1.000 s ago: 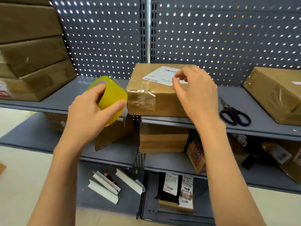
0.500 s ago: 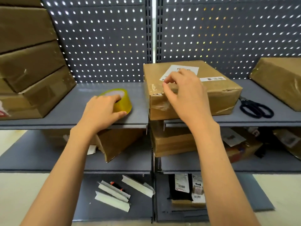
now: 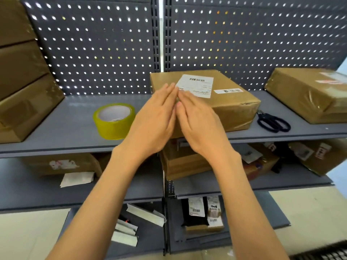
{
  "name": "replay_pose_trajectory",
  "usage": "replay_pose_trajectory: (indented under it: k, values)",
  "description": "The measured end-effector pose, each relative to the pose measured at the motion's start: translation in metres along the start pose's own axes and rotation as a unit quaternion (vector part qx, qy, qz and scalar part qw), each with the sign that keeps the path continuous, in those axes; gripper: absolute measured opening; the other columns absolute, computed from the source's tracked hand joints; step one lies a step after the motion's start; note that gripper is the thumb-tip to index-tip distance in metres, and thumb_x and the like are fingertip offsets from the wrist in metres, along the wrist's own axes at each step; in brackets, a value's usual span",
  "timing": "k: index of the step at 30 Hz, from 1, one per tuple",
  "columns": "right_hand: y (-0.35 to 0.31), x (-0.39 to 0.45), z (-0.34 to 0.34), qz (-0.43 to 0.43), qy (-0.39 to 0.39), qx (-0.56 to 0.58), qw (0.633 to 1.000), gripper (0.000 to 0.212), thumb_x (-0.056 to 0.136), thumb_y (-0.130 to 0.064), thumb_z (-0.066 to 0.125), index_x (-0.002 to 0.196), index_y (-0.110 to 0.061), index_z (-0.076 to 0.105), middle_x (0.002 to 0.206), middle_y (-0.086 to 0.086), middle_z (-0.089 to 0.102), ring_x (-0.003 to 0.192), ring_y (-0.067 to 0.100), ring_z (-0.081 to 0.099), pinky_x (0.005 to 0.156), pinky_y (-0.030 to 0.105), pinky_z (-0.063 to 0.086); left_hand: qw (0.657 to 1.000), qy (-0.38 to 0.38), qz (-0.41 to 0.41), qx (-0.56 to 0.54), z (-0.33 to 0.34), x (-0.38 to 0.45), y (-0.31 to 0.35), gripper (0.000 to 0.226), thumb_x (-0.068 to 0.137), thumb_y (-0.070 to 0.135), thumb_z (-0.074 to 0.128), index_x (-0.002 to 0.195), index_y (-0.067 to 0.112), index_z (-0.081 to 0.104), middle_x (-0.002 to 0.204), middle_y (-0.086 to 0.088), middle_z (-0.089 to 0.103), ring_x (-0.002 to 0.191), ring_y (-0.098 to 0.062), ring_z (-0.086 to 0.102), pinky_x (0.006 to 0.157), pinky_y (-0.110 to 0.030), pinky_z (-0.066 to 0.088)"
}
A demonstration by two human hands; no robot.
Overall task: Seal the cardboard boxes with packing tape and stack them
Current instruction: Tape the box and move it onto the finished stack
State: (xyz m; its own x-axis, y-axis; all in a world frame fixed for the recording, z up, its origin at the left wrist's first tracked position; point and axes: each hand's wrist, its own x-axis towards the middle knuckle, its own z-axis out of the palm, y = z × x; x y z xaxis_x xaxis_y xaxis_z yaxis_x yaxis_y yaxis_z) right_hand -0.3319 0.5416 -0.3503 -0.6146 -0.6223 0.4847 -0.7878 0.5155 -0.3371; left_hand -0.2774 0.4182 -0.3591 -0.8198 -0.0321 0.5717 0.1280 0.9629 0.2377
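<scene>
**Both hands flat on the labelled box**

I see the tape roll [image 3: 114, 121] standing free on the shelf [image 3: 71, 117], bare shelf to its left. My left hand [image 3: 154, 119] and right hand [image 3: 199, 121] lie with fingers straight on the cardboard box [image 3: 232, 104] at the shelf's front edge. Its white label [image 3: 196, 85] shows a barcode; the text is unreadable. Scissors [image 3: 273, 122] lie just right.

Both hands lie flat with straight fingers on the cardboard box [image 3: 231, 102], the left hand [image 3: 154, 117] and right hand [image 3: 201, 121] side by side, fingertips meeting near its shipping label [image 3: 197, 85]. Left of the box sits a yellow tape roll [image 3: 114, 121]; right of it lie black scissors [image 3: 273, 122], all on the grey shelf [image 3: 71, 124].
</scene>
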Motion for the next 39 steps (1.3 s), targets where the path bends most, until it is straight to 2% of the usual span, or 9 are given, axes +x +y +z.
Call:
replay_pose_trajectory:
  k: [3,9,15,20,22,25,29,36,39]
  values:
    - [0.013,-0.001,0.012,-0.008,-0.034,-0.057,0.998,0.054,0.101,-0.034,0.016,0.148,-0.012,0.032,0.154,0.002,0.033,0.144,0.011,0.021,0.117,0.026,0.005,0.999,-0.035,-0.028,0.013,0.01,-0.004,-0.005,0.06,0.097,0.037,0.019,0.145,0.003,0.034,0.151,-0.011,0.035,0.143,-0.02,0.026,0.113,-0.019,0.009]
    - [0.033,-0.005,0.007,0.003,-0.008,-0.072,0.997,0.059,0.095,-0.036,0.011,0.145,-0.021,0.038,0.151,-0.006,0.037,0.143,0.01,0.023,0.116,0.028,0.006,0.998,-0.031,-0.061,-0.007,0.006,-0.006,-0.011,0.055,0.096,0.037,0.022,0.143,0.015,0.042,0.149,0.001,0.041,0.142,-0.013,0.027,0.11,-0.016,0.013]
    - [0.05,-0.002,-0.012,0.031,0.049,-0.021,0.998,0.04,0.104,-0.03,0.034,0.129,-0.009,0.057,0.134,0.008,0.057,0.129,0.021,0.046,0.108,0.031,0.027,0.994,-0.007,-0.085,-0.073,0.004,-0.007,-0.013,0.041,0.104,0.028,0.032,0.141,0.015,0.044,0.148,0.001,0.041,0.142,-0.011,0.026,0.112,-0.021,0.018]
    - [0.055,0.016,0.0,-0.009,0.01,-0.039,0.999,0.059,0.095,-0.056,0.038,0.138,-0.017,0.049,0.143,0.002,0.048,0.139,0.015,0.033,0.116,0.034,0.011,0.994,0.008,-0.08,-0.074,0.019,0.004,-0.017,0.046,0.1,0.038,0.037,0.138,0.013,0.048,0.147,-0.003,0.043,0.142,-0.015,0.026,0.114,-0.03,0.022]
    - [0.061,0.016,0.012,-0.035,0.022,-0.077,0.996,0.065,0.092,-0.062,0.034,0.134,-0.016,0.054,0.139,0.002,0.054,0.136,0.017,0.039,0.115,0.034,0.012,0.996,0.0,-0.063,-0.069,0.025,0.003,-0.023,0.05,0.098,0.046,0.039,0.138,0.016,0.047,0.148,0.0,0.042,0.143,-0.013,0.024,0.114,-0.029,0.022]
    - [0.072,0.014,0.022,-0.077,0.073,-0.117,0.987,0.063,0.091,-0.059,0.037,0.129,-0.013,0.058,0.131,0.004,0.06,0.127,0.022,0.05,0.11,0.034,0.02,0.999,-0.013,-0.021,-0.027,0.025,0.003,-0.033,0.06,0.092,0.054,0.034,0.138,0.017,0.046,0.147,0.0,0.043,0.141,-0.014,0.028,0.111,-0.027,0.022]
    - [0.08,0.015,0.022,-0.124,0.092,-0.129,0.98,0.066,0.089,-0.06,0.042,0.13,-0.011,0.057,0.131,0.005,0.06,0.125,0.023,0.051,0.108,0.034,0.024,0.999,-0.028,0.023,0.016,0.023,0.005,-0.042,0.066,0.089,0.057,0.039,0.138,0.013,0.046,0.146,-0.002,0.044,0.139,-0.019,0.033,0.113,-0.031,0.026]
    - [0.086,0.015,0.022,-0.14,0.065,-0.129,0.98,0.07,0.085,-0.061,0.045,0.137,-0.014,0.049,0.139,0.004,0.053,0.132,0.024,0.044,0.109,0.034,0.022,0.999,-0.026,0.03,0.014,0.023,0.004,-0.043,0.069,0.086,0.057,0.044,0.139,0.012,0.045,0.148,-0.002,0.041,0.14,-0.018,0.031,0.113,-0.03,0.026]
    - [0.086,0.014,0.02,-0.137,0.048,-0.127,0.981,0.073,0.083,-0.057,0.056,0.141,-0.015,0.044,0.144,0.004,0.048,0.136,0.024,0.039,0.111,0.033,0.016,0.999,-0.038,0.029,0.0,0.023,0.002,-0.044,0.074,0.083,0.058,0.049,0.141,0.013,0.04,0.151,-0.001,0.037,0.142,-0.018,0.026,0.114,-0.033,0.025]
